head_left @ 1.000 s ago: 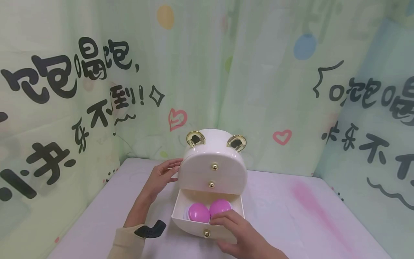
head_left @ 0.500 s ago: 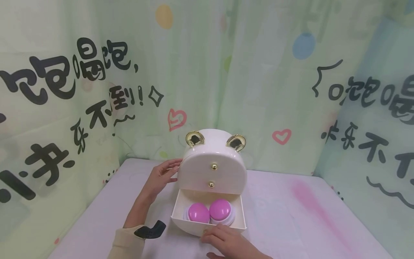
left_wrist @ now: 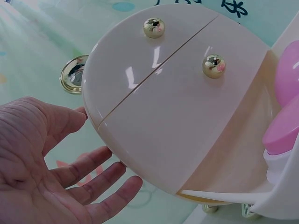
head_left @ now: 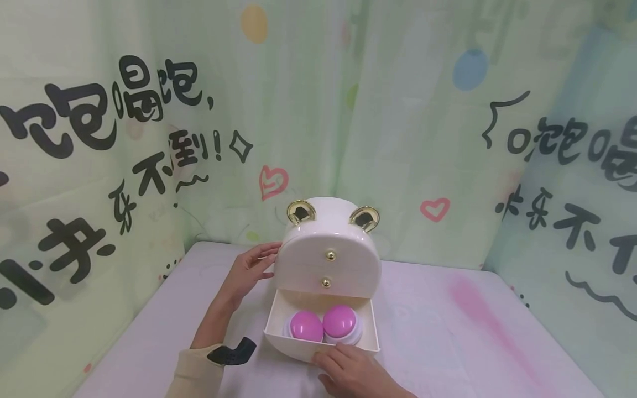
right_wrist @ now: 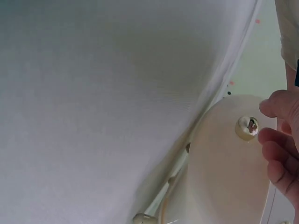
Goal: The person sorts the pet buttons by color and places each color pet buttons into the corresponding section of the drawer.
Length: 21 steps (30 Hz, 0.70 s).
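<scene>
A white rounded drawer box (head_left: 328,221) with gold ear-shaped ornaments and gold knobs stands on the table, its bottom drawer (head_left: 370,326) pulled out. Two white jars with pink lids, a left jar (head_left: 306,326) and a right jar (head_left: 340,322), lie side by side in that drawer, lids tilted toward the front. My left hand (head_left: 251,271) rests fingertips against the box's left side, fingers extended in the left wrist view. At the drawer's front is my right hand (head_left: 350,370); in the right wrist view its thumb and loosely bent fingers are close beside the gold knob (right_wrist: 246,128), apart from it.
The table has a pale cloth (head_left: 423,331) with a pink smear on its right side. Printed curtains (head_left: 398,138) enclose the back and sides. Two upper drawer fronts, each with a gold knob (head_left: 330,256), are shut above the open drawer.
My right hand has drawn back from over the right jar, down to the drawer's front, uncovering that jar. My left hand has stayed at the box's side.
</scene>
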Available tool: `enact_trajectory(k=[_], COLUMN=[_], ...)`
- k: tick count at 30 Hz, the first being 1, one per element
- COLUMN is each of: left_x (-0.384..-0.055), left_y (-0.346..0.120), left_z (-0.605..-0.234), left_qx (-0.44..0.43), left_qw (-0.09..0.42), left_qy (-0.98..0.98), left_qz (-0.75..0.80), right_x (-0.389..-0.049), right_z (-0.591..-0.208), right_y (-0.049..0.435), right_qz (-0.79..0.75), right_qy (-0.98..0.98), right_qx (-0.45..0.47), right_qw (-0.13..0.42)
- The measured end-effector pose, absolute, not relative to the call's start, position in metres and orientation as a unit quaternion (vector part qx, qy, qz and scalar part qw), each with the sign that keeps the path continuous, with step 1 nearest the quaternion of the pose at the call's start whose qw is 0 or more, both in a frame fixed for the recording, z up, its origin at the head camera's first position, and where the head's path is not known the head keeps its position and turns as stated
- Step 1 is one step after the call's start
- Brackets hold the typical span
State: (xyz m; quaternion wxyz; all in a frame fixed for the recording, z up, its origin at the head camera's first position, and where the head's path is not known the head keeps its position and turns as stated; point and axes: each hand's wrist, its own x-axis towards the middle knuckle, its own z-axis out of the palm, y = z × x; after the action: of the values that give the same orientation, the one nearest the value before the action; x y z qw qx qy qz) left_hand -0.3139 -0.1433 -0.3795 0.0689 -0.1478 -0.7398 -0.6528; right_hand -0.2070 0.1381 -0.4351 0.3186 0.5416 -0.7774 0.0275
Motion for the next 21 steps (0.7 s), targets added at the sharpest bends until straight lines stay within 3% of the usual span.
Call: enact_trajectory(k=[21], left_x=[-0.313], left_y=[-0.143], left_z=[-0.379], left_qx=[-0.142], left_qw=[0.070], left_qy=[-0.744], left_qz=[-0.649], right_x=[-0.221], right_z=[-0.450], right_y=[0.133], right_qz=[0.052], right_qy=[-0.757], right_qx=[0.518], right_qw=[0.395])
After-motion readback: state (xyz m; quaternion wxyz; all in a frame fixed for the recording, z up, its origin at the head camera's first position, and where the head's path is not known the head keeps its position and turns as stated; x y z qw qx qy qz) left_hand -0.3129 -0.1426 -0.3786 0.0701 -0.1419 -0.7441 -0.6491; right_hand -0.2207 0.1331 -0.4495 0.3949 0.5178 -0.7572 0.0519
